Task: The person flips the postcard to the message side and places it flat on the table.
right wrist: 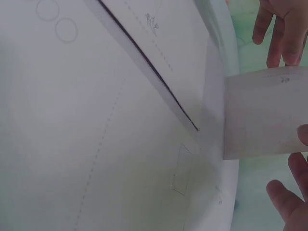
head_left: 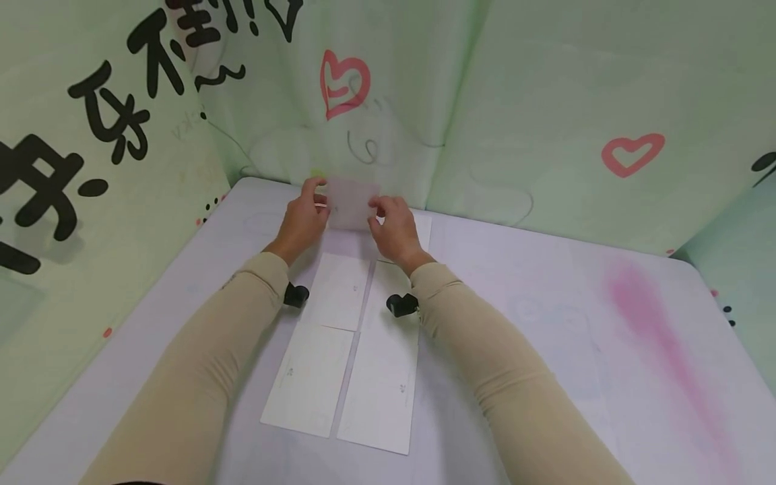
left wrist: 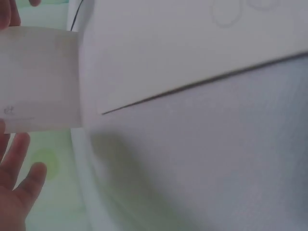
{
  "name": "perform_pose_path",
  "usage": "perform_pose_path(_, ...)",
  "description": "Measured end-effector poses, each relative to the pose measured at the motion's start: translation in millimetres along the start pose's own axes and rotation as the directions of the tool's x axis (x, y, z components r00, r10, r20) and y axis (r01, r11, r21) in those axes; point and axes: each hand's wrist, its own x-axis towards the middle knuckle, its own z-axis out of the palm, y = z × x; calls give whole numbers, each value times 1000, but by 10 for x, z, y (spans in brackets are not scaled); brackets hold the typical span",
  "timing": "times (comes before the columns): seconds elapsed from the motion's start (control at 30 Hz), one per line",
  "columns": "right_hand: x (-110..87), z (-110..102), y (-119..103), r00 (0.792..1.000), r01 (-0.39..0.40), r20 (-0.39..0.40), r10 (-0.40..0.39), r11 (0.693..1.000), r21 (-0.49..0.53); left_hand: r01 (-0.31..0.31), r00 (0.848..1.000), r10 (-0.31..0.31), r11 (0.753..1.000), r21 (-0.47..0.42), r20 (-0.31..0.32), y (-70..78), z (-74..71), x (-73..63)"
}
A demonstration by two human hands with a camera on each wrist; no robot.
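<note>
A pale sheet of paper [head_left: 350, 202] stands nearly upright at the table's far edge, between both hands. My left hand [head_left: 304, 219] pinches its left edge, and the right hand [head_left: 397, 229] pinches the opposite edge. In the left wrist view, the sheet [left wrist: 41, 79] bows slightly and bears a small printed mark near one side. Below the hands lie more white sheets in two columns: an upper left sheet [head_left: 336, 289], a lower left sheet [head_left: 309, 380] and a long right strip [head_left: 382, 370]. Another sheet [head_left: 424, 230] is partly hidden behind the right hand.
The table [head_left: 515, 377] has a white cover with a pink stain [head_left: 642, 310] on the right. Pale green cloth [head_left: 545, 81] with drawn hearts and black characters hangs behind and to the left. Small black cameras [head_left: 402, 305] sit on both wrists, above the sheets.
</note>
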Motion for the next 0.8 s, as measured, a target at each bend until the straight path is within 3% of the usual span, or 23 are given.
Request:
perform_pose_path(0.17,-16,7,9,1000,-15,-5,16,999,47,-32,999,33,999,-20,37,-18,32,13)
perform_pose_path(0.5,-25,-4,11,999,-35,30,34,998,45,-75,991,66,995,72,116,-10,56,36)
perform_pose_path(0.8,-15,16,46,996,-67,66,68,997,-27,20,984,-38,995,101,171,37,141,21)
